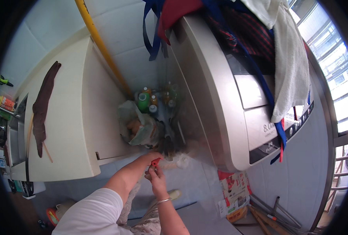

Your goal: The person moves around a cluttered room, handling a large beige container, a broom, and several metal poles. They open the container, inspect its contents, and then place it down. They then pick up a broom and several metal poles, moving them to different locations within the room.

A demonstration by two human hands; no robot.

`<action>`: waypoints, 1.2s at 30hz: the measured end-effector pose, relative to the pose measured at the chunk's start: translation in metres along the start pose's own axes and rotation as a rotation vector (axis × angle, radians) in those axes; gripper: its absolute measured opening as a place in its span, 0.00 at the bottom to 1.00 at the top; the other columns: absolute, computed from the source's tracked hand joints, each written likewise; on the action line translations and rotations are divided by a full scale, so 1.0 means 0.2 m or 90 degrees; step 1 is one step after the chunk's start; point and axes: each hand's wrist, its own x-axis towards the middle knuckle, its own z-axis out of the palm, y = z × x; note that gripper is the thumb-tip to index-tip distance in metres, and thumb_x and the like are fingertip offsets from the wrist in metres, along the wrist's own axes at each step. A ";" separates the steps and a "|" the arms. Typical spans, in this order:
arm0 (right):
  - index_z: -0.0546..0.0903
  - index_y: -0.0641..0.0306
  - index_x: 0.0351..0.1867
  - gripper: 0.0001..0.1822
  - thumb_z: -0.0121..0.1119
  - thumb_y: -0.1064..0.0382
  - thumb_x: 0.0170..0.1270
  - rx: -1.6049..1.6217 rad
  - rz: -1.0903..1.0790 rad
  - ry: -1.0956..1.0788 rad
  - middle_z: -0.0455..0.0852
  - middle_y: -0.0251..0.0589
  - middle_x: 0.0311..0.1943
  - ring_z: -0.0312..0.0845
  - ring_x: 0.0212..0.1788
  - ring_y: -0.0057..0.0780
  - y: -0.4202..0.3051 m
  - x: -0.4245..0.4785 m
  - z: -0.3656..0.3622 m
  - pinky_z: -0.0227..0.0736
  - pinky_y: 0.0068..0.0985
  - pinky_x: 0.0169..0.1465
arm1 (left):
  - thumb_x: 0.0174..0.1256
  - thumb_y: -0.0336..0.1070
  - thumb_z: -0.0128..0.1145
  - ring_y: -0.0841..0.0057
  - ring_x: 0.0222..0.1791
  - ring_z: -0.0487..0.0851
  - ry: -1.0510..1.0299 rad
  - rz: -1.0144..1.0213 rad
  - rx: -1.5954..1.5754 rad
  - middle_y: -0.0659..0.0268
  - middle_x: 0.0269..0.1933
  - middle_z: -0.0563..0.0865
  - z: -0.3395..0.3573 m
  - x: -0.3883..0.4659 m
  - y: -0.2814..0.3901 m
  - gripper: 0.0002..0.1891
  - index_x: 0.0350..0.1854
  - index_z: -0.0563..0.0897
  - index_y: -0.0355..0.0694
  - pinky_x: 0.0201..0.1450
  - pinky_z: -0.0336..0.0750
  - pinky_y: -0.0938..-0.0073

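Low in the centre, my left hand (153, 158) reaches in from the left, its fingers at a small red object (155, 162), perhaps a handle or clip. My right hand (157, 177), with a bangle (164, 200) at the wrist, grips that red object from below. How far the left fingers close on it is hidden. Just beyond the hands stands an open plastic bag (144, 133) with brownish round things inside. Dark, blurred items and a pale, blurred thing (181, 161) lie right of the hands.
A pale counter (65, 117) with a dark cloth (43, 108) stands left. A washing machine (224, 117) bearing cloths and straps stands right. Several bottles (143, 100) are in the gap behind the bag. Cardboard (235, 188) and wooden strips (260, 220) lie lower right.
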 end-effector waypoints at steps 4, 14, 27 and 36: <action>0.73 0.65 0.59 0.20 0.56 0.62 0.68 -0.017 -0.013 -0.006 0.80 0.37 0.39 0.77 0.39 0.22 0.09 0.16 -0.03 0.74 0.21 0.43 | 0.47 0.37 0.69 0.77 0.28 0.79 -0.043 0.068 0.008 0.63 0.32 0.80 -0.08 0.09 -0.02 0.15 0.36 0.81 0.39 0.29 0.77 0.73; 0.75 0.65 0.57 0.19 0.58 0.66 0.66 0.002 -0.036 -0.017 0.80 0.34 0.42 0.76 0.41 0.21 0.22 0.45 0.02 0.74 0.22 0.43 | 0.50 0.37 0.67 0.75 0.34 0.78 0.062 -0.092 -0.052 0.64 0.36 0.81 -0.20 0.23 0.01 0.23 0.52 0.79 0.44 0.33 0.75 0.69; 0.68 0.74 0.62 0.26 0.56 0.62 0.67 0.023 0.072 0.040 0.79 0.43 0.46 0.79 0.46 0.30 0.20 0.36 0.13 0.78 0.27 0.49 | 0.60 0.54 0.63 0.65 0.53 0.79 -0.027 -0.017 0.631 0.58 0.54 0.82 -0.60 0.26 0.25 0.28 0.62 0.77 0.54 0.57 0.72 0.67; 0.76 0.69 0.55 0.19 0.56 0.61 0.67 -0.031 0.042 0.060 0.82 0.35 0.38 0.79 0.38 0.24 0.23 0.17 -0.18 0.77 0.24 0.44 | 0.63 0.49 0.56 0.57 0.62 0.73 0.164 0.213 1.079 0.54 0.60 0.77 -0.45 0.27 0.31 0.24 0.63 0.75 0.53 0.65 0.66 0.58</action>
